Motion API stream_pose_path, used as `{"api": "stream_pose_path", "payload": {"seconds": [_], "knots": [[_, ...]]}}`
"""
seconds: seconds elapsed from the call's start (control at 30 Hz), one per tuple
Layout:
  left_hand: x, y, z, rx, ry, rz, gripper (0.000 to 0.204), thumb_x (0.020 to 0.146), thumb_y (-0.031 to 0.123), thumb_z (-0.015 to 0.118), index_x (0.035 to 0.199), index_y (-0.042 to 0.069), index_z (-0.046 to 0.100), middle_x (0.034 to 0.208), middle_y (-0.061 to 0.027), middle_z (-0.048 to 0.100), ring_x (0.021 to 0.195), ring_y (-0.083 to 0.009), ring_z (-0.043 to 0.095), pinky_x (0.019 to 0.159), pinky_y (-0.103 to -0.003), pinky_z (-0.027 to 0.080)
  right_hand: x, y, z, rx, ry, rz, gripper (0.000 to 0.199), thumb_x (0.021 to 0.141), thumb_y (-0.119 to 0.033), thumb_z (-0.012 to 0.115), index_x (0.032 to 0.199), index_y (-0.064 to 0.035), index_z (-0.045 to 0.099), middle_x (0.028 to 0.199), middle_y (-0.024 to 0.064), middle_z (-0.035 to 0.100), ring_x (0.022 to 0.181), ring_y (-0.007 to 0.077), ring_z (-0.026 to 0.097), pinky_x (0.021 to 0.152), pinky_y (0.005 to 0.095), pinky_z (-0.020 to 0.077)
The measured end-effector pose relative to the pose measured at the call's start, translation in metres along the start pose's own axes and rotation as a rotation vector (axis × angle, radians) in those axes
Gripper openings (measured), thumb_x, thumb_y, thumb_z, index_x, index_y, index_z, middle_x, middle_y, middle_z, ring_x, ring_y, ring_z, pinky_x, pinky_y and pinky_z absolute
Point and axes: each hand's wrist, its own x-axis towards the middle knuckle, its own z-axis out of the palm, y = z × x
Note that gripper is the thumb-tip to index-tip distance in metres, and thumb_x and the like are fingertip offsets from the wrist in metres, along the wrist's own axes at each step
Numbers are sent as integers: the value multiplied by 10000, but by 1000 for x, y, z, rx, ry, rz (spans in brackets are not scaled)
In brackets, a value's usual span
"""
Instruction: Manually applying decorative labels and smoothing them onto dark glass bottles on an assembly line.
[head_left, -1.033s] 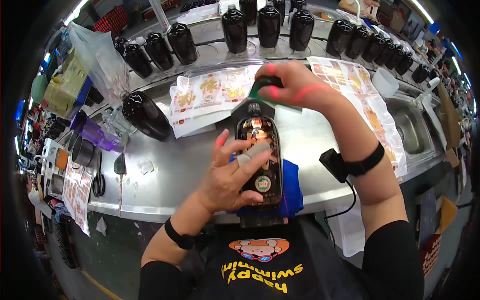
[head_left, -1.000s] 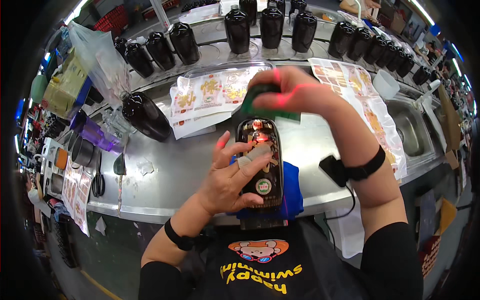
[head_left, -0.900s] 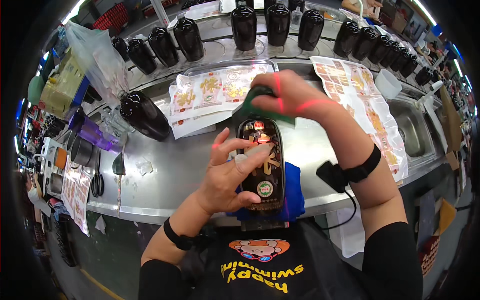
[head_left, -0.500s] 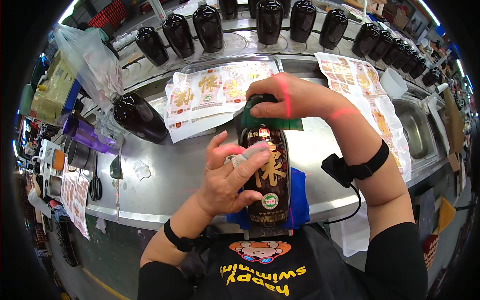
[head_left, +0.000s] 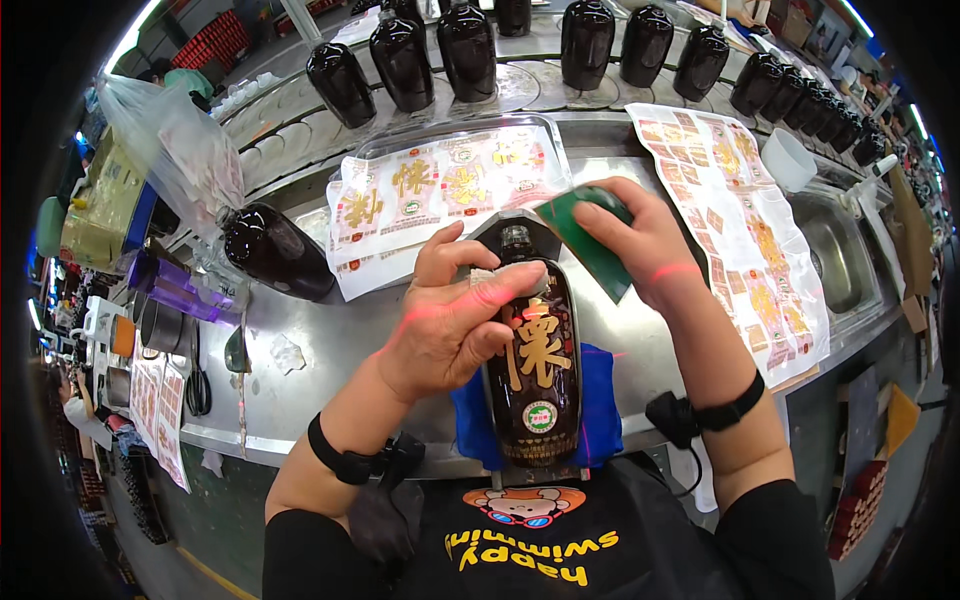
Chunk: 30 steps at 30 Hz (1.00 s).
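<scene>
Dark brown bottle (head_left: 535,375) lies on a blue cloth (head_left: 600,410) at the near edge of the steel table (head_left: 330,340), neck pointing away, with gold characters and a small round green-and-white sticker on its face. Left hand (head_left: 450,320) rests on its shoulder, fingers spread and pressing a small pale label. Right hand (head_left: 640,240) grips a green pad (head_left: 585,240) beside the neck. Beyond lie label sheets (head_left: 440,190) in red, white and gold, then a row of dark bottles (head_left: 470,50).
</scene>
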Motion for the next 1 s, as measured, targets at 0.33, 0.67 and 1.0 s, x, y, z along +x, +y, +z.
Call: {"api": "stream_pose_path", "payload": {"seconds": [0.33, 0.67, 1.0], "knots": [[3, -7, 16, -201, 145, -190, 568, 1038, 442, 441, 1306, -33, 601, 1145, -155, 682, 1075, -308, 567, 999, -379, 425, -8, -6, 2, 74, -193, 1, 326, 868, -226, 784, 1084, -28, 641, 940, 18, 666, 854, 73, 610, 748, 240, 510], [-6, -4, 33, -397, 304, -381, 537, 1045, 323, 446, 1402, -76, 479, 1204, -224, 624, 1125, -284, 608, 941, -353, 484, 13, -1, 0, -187, -276, -96, 382, 882, -283, 775, 1111, -19, 621, 965, 9, 661, 882, 69, 596, 783, 245, 502], [-29, 25, 49, -872, 462, -522, 640, 1087, 263, 339, 1545, -79, 51, 1403, -250, 491, 1201, -296, 607, 979, -370, 525, 36, -44, 17, -560, -592, -302, 311, 842, -216, 756, 1053, -1, 675, 915, 89, 716, 817, 121, 643, 740, 320, 534]]}}
